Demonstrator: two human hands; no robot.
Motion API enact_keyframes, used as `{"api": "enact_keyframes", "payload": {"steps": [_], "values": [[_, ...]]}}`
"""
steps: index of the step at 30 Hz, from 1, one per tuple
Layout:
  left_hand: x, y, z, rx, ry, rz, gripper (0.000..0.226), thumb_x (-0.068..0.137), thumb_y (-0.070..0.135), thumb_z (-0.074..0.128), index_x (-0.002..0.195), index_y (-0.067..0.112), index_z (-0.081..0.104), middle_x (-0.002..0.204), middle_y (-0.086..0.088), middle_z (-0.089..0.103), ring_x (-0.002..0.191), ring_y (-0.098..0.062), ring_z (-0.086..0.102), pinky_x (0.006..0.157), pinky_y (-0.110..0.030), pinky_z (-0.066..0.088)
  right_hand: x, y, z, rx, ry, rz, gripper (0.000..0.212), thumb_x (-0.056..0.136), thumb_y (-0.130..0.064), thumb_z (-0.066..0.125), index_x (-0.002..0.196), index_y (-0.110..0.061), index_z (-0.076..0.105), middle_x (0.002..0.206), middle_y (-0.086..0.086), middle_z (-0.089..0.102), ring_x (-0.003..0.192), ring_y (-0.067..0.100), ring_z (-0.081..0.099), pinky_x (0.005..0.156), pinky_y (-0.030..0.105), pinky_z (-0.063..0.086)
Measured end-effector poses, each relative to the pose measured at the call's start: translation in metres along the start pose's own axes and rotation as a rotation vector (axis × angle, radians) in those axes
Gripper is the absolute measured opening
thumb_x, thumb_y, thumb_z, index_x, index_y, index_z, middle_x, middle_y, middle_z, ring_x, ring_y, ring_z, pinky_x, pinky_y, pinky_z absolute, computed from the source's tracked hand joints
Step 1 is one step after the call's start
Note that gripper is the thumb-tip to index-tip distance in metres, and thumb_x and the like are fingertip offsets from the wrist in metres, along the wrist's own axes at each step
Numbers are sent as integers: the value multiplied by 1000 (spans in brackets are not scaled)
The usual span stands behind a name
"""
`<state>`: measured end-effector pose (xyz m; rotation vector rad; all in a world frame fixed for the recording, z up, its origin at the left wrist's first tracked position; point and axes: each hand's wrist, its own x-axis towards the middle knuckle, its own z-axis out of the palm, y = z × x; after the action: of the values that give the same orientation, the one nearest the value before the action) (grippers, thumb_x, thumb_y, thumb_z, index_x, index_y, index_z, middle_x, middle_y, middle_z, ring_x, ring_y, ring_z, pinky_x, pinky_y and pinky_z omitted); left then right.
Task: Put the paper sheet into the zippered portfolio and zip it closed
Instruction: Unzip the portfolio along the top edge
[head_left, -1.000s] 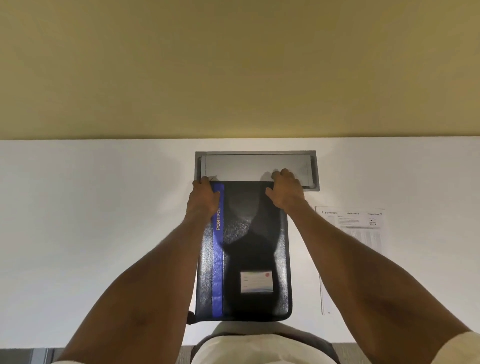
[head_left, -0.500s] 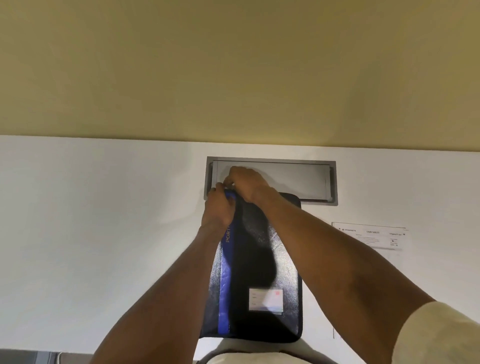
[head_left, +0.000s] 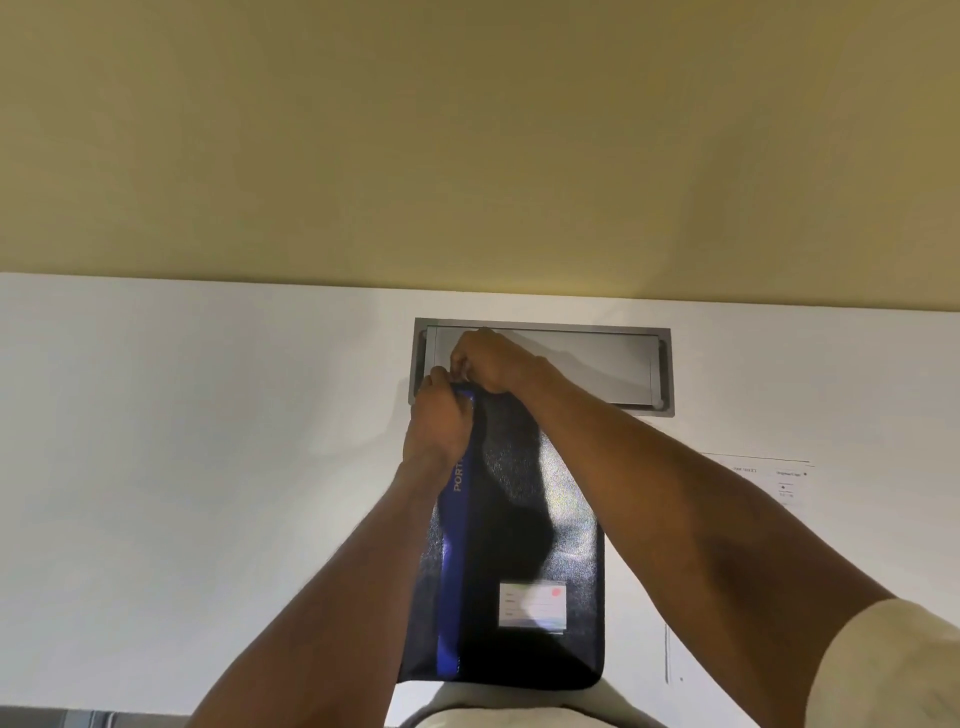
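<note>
Portfolio (head_left: 519, 545): flat on the desk (head_left: 208, 467) under our forearms, far left corner at both hands.
Change: our right hand (head_left: 491, 361) has crossed from the far right corner to join our left hand (head_left: 439, 423); we judge unzipping is starting.
Hands: left clamps the corner; right pinches there, likely the zip pull, hidden.
Axis: long side runs away from us, opening far.
Sheet (head_left: 774, 480): on the desk beyond our right forearm, not yet inside.

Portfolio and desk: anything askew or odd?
Nothing stands out. The portfolio lies flat on the desk, both hands at its far left corner; the paper sheet lies flat beside it.
</note>
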<state>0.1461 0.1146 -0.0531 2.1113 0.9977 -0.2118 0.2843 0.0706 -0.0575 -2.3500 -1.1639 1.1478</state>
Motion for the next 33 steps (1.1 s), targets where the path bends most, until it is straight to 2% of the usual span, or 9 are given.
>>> {"api": "enact_keyframes", "payload": {"steps": [4,8,11,14,17,23,26,29,33], "values": [[-3,1,-2,22,12,26,27,103,19,50,127,6,50,119,-16,63,105,-34,66,89,-45,56,1,-8,-5,16,15,31,24,90,7,61,106,-6,74,116,9,70,103,24,66,79,25,45],[-5,4,-3,22,10,50,27,103,16,51,127,4,51,118,-16,63,105,-31,65,87,-41,54,2,-17,-3,-80,35,94,22,91,-20,70,103,-2,70,105,12,71,95,27,67,84,36,56],[-6,6,-2,-1,4,55,23,102,13,50,123,4,52,112,-14,62,95,-27,63,77,-34,48,1,-22,1,-114,30,146,11,93,-12,65,90,-2,64,93,11,67,91,28,64,76,32,49],[-6,7,-2,-6,3,87,20,102,12,50,119,2,52,110,-15,61,91,-28,62,75,-38,51,4,-24,4,-54,36,162,20,93,-9,64,110,1,69,110,13,70,101,29,66,84,31,53],[-6,6,-3,-7,-3,88,23,102,11,48,123,3,52,113,-15,62,94,-30,63,79,-41,54,4,-23,0,13,20,196,23,94,-7,63,115,-2,72,121,12,70,109,28,65,96,35,53],[-7,6,-2,2,-7,115,25,101,10,49,125,1,52,115,-16,63,99,-32,65,83,-39,54,6,-22,5,94,65,287,26,95,-12,61,115,2,67,116,16,69,107,29,65,89,35,54],[-8,6,-2,-5,-6,108,29,101,11,50,128,1,50,119,-17,63,102,-34,65,88,-46,57,4,-25,5,107,78,260,27,96,-6,52,116,2,68,119,21,67,110,36,64,85,35,51],[-9,2,-3,-2,-12,90,30,101,12,50,131,7,50,122,-13,63,106,-31,65,92,-45,56,2,-20,1,131,-30,203,29,94,3,57,117,-5,74,120,12,71,107,29,66,90,35,54],[-10,-3,-3,-9,-8,62,26,104,16,50,129,10,51,119,-10,65,105,-27,67,94,-40,55,-3,-16,-1,125,-28,109,24,87,3,66,105,-7,78,107,10,76,98,23,69,82,28,50]]}}
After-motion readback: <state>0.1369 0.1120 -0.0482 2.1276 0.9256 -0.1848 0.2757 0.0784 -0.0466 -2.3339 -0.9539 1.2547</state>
